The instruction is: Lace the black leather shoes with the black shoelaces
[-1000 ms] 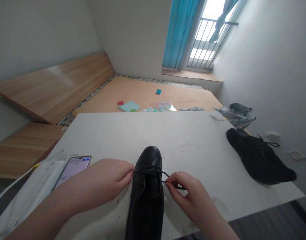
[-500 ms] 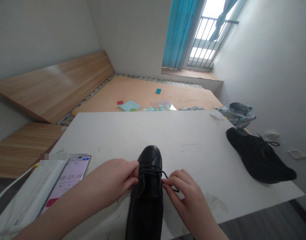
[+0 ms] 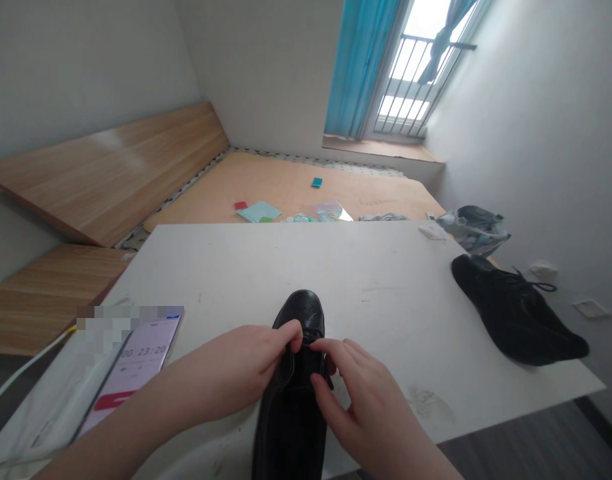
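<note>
A black leather lace-up shoe [image 3: 301, 313] stands toe-away on the white table [image 3: 306, 260], right in front of me. My left hand [image 3: 236, 373] comes in from the left, its fingers pinched on the shoe's black lace over the eyelets. My right hand [image 3: 359, 393] meets it from the right, fingers curled and pinching the lace at the same spot. The lace itself is mostly hidden under my fingertips. A second black shoe [image 3: 516, 313] lies on its side near the table's right edge.
A phone [image 3: 136, 363] with a running timer lies at the left on a white cloth or bag [image 3: 46, 413]. A grey bag [image 3: 479, 230] sits at the far right corner. Small coloured items [image 3: 259, 212] lie on the bare bed board behind the table.
Both hands have moved inward from the shoe's sides until the fingertips meet over the laces. The lace ends that stretched out to the right are now gathered under my fingers.
</note>
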Motion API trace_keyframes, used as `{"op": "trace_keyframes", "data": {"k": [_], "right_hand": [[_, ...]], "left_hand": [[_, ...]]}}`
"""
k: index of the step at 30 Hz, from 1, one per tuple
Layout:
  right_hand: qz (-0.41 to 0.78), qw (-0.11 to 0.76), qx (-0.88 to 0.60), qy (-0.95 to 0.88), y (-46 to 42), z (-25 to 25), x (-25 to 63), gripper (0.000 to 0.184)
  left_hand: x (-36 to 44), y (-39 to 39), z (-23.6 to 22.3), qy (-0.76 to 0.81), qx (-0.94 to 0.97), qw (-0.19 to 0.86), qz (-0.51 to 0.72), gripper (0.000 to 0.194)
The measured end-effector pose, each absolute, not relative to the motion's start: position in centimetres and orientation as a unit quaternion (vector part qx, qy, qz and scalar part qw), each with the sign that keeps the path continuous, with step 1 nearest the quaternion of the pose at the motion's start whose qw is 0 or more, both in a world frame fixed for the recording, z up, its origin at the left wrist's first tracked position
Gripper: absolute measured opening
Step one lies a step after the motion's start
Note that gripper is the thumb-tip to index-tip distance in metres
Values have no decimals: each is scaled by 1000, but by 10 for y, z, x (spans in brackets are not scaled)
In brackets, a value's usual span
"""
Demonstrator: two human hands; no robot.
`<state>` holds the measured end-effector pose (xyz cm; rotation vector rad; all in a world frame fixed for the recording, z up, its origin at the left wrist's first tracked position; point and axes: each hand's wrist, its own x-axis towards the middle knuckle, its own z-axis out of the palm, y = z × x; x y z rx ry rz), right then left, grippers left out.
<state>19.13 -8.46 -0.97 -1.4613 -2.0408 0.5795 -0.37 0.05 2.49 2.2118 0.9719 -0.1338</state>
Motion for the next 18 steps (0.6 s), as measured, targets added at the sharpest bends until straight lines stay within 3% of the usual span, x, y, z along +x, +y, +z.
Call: {"op": "trace_keyframes", "data": {"k": [7,12,14,18], "right_hand": [[150,182,-580,-780,-81,-4,184,22],[173,123,-588,-781,-74,3,183,17],[187,149,-578,-780,-72,9,185,17],[319,335,-521,-717,-73,28,192,12]], "left_hand": [[2,-9,23,375,862,340,-20,19],[3,-11,16,393,869,298,-38,22],[2,-11,17,395,868,298,-38,22],[3,-10,25,379,875,298,-41,22]]}}
